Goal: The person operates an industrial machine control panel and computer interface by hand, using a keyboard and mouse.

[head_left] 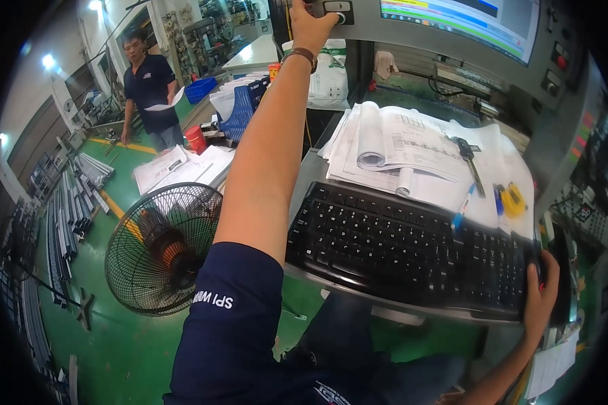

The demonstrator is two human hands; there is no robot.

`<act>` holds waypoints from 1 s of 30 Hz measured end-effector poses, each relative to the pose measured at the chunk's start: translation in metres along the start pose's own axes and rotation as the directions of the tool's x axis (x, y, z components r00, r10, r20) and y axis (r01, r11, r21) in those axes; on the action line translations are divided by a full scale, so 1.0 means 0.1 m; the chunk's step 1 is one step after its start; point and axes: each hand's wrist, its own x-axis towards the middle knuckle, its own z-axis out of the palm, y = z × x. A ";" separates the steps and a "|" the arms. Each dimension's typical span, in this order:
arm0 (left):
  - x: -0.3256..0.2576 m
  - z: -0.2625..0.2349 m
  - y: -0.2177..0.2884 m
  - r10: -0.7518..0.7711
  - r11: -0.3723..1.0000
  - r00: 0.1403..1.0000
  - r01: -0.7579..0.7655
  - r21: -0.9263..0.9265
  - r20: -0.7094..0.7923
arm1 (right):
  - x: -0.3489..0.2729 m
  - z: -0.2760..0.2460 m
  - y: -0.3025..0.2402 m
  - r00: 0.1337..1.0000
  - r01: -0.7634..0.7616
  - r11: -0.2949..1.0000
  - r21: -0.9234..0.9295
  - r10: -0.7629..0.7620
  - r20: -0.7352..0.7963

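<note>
My left arm reaches up and forward to the grey control panel [412,34], which carries a lit screen [466,23]. At the panel's left edge, my left hand [311,28] has its thumb stretched to a round button [344,17]. Its other fingers bend around the edge, partly cut off by the top of the view. My right hand [544,293] is curled at the right end of the black keyboard [385,250]. Something dark with a small red spot shows between its thumb and fingers; what it is I cannot make out.
Behind the keyboard lie drawing sheets [425,138], a caliper [467,162], a blue-white pen [463,209] and a yellow tape measure [513,200]. A black fan [165,250] stands left of my arm. Further left are metal bars [64,223] and a person [152,91] holding paper.
</note>
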 end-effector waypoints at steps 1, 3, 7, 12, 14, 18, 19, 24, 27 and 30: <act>-0.01 0.05 0.01 0.013 0.999 1.000 -0.012 -0.036 0.016 | -0.01 -0.01 0.00 1.000 -0.007 1.000 -0.009 0.007 -0.005; -0.04 0.05 0.04 -0.006 0.998 1.000 0.008 -0.061 0.025 | -0.01 -0.01 -0.03 1.000 -0.020 1.000 0.002 0.020 -0.006; -0.05 -0.02 0.03 -0.025 0.994 0.999 0.028 -0.105 0.030 | 0.01 0.01 -0.03 1.000 0.015 1.000 -0.020 -0.014 0.020; -0.01 0.00 0.01 -0.034 0.986 0.997 0.045 -0.160 0.072 | -0.01 0.00 -0.04 1.000 0.010 1.000 -0.008 -0.010 0.006; -0.03 0.03 0.00 -0.035 0.987 0.997 0.045 -0.153 0.065 | -0.01 -0.01 -0.05 1.000 0.000 1.000 0.004 0.000 -0.002; 0.01 -0.12 -0.11 0.196 0.804 0.966 -0.060 -0.592 0.169 | -0.01 0.00 -0.06 1.000 0.022 1.000 -0.008 -0.022 0.000; -0.02 -0.03 -0.07 0.095 0.937 0.988 -0.048 -0.346 0.119 | -0.01 0.00 -0.05 1.000 0.012 1.000 0.011 -0.012 -0.001; -0.01 -0.02 0.03 -0.059 0.983 0.994 0.073 -0.168 0.088 | 0.00 0.00 -0.05 1.000 0.017 0.999 -0.028 -0.016 0.005; -0.08 0.03 0.04 -0.061 0.993 0.996 0.067 -0.097 0.061 | -0.01 -0.01 -0.07 1.000 -0.001 0.999 -0.035 0.001 -0.005; 0.01 0.00 -0.12 -0.062 0.988 0.994 0.075 -0.133 0.094 | -0.02 -0.01 -0.08 1.000 -0.006 1.000 -0.029 0.006 -0.014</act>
